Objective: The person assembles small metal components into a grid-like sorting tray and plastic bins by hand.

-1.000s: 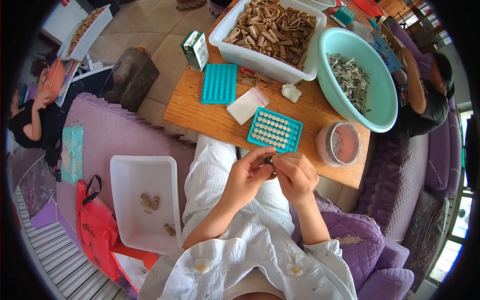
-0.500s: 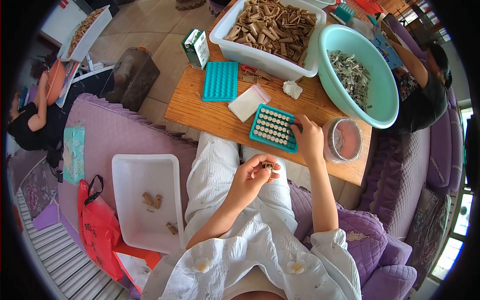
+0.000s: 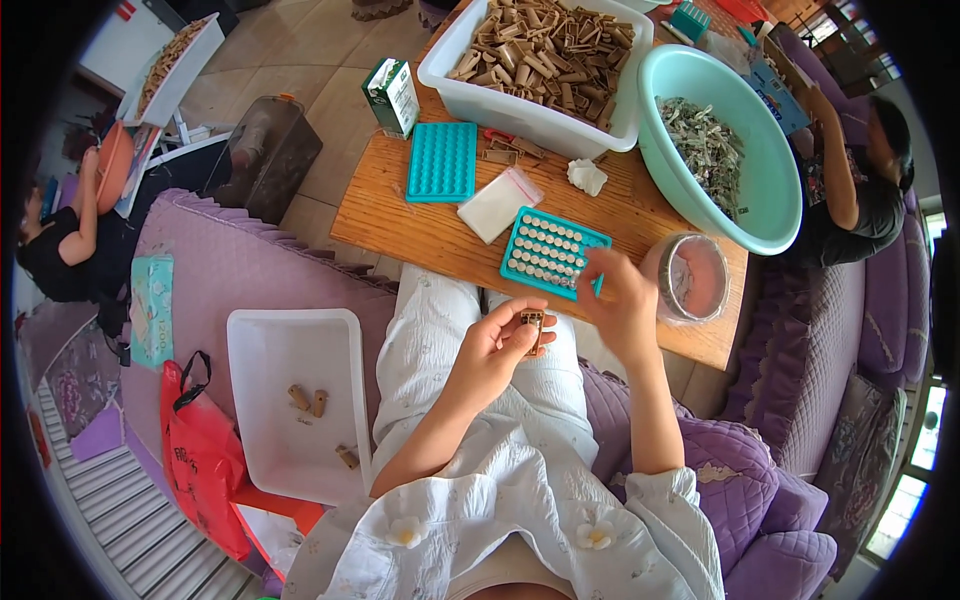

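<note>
Over lap, just below teal tray (image 3: 553,252): small brown piece (image 3: 531,325) pinched in left hand (image 3: 492,352), long axis roughly upright, top end toward tray. Left hand (image 3: 492,352) curled, thumb and fingertips closed on piece, forearm rising from lower frame. Right hand (image 3: 622,305) raised beside tray's right end, fingers loosely bent at tray edge, touching it; whether anything held, cannot tell. Tray on wooden surface (image 3: 420,225), long axis slanted down to the right, filled with rows of pale round pieces. Left of tray: white packet (image 3: 500,203), then second teal tray (image 3: 442,161), empty. Right of tray: round clear tub (image 3: 693,277). Beyond tray: white bin of brown sticks (image 3: 545,60), teal basin (image 3: 722,145). Far left of tray, on sofa: white tub (image 3: 295,400) with few brown pieces.
</note>
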{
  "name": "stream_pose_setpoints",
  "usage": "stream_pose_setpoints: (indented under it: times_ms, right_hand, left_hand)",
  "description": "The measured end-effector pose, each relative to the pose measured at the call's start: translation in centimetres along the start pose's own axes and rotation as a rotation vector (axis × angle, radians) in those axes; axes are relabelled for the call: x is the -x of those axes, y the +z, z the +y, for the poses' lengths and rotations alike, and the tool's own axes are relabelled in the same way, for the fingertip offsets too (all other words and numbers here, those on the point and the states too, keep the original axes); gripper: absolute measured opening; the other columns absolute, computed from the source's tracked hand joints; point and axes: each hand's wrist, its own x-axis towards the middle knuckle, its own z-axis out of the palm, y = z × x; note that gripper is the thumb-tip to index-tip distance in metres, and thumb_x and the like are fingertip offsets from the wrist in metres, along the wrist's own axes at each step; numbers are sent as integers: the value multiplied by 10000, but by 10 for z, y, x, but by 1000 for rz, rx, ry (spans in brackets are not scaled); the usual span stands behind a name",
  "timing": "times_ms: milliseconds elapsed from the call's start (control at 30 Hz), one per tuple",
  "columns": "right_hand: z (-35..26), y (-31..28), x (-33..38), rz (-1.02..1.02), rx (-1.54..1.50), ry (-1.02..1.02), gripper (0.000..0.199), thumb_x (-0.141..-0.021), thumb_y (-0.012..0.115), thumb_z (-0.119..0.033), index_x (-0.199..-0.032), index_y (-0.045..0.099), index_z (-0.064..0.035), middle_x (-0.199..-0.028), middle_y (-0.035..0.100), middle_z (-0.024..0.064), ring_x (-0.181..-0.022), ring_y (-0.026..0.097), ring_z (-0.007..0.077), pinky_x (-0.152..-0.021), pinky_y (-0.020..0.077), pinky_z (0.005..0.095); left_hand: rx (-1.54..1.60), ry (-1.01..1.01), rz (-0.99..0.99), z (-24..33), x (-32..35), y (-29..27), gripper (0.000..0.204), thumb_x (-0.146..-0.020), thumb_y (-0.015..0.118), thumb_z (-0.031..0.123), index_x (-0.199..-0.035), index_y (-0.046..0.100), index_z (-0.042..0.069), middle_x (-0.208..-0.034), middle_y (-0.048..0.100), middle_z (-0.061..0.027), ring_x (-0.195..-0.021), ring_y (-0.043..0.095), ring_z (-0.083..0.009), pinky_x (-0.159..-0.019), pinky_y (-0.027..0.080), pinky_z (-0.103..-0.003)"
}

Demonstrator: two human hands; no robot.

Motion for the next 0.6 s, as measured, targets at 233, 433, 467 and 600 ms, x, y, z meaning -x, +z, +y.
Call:
stream_pose_setpoints:
  times_ms: [233, 433, 467, 600]
  right_hand:
    - [-38, -11, 18, -153, 87, -353, 332, -610, 673, 24, -893, 507, -32, -753, 583, 78, -665, 576, 234, -588, 478, 311]
    - [-42, -16, 13, -99, 133, -430, 312, -617, 676, 6, -881, 511, -22, -748, 575, 83, -679, 572, 243, -590, 478, 315]
    - [-43, -16, 11, -109, 122, -439, 310, -615, 680, -6, -876, 515, -22, -742, 573, 81, -675, 570, 242, -588, 477, 312]
    - [-46, -18, 7, -177, 108, -438, 289, -619, 676, -23, -864, 522, -14, -715, 556, 71, -655, 560, 233, -575, 471, 304]
  left_hand:
    - [14, 6, -95, 3, 2, 6, 296, -869, 461, 67, -1149, 435, -25, -915, 560, -56, -802, 561, -99, -714, 504, -248]
    - [-107, 36, -94, 13, 3, 13, 299, -870, 446, 50, -1159, 428, -28, -900, 566, -61, -791, 563, -98, -716, 502, -243]
    - [-108, 44, -97, 13, 3, 13, 299, -870, 446, 50, -1159, 428, -28, -900, 566, -61, -791, 563, -98, -716, 502, -243]
    - [-122, 25, -99, 17, 4, 14, 287, -864, 444, 37, -1145, 444, -17, -881, 568, -43, -756, 546, -72, -682, 484, -221]
